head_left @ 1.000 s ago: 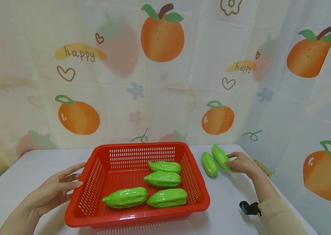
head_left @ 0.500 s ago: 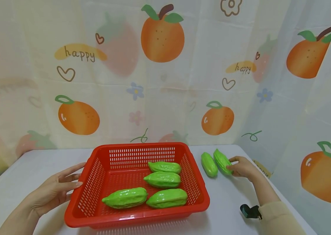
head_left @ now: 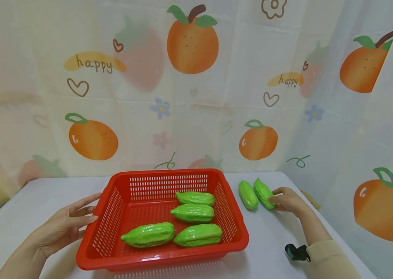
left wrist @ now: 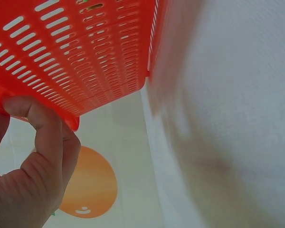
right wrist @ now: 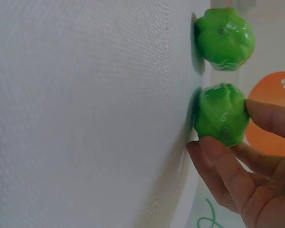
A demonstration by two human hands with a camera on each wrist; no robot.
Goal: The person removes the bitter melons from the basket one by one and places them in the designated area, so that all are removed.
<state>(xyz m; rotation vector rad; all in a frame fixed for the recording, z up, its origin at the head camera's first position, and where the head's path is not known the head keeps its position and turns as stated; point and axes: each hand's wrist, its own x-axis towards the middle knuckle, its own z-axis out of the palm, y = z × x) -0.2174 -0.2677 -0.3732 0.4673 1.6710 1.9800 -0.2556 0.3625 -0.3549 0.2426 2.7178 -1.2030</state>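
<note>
At left, the left hand point(head_left: 62, 224), fingers partly curled, holds the left rim of a red plastic basket point(head_left: 161, 255). In it lie four green bitter gourds point(head_left: 148, 235), one near left, three along the right from near to far. Right of the basket, on the white desk point(head_left: 269, 236), lies an inner bitter gourd point(head_left: 248, 195); just beside it is an outer bitter gourd point(head_left: 263, 193), its near end gripped between the thumb and bent fingers of the right hand point(head_left: 288, 201).

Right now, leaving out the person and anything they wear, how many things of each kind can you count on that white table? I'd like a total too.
Green gourd-like vegetables: 6 (4 in the basket, 2 outside it)
Red basket: 1
Total: 7
</note>
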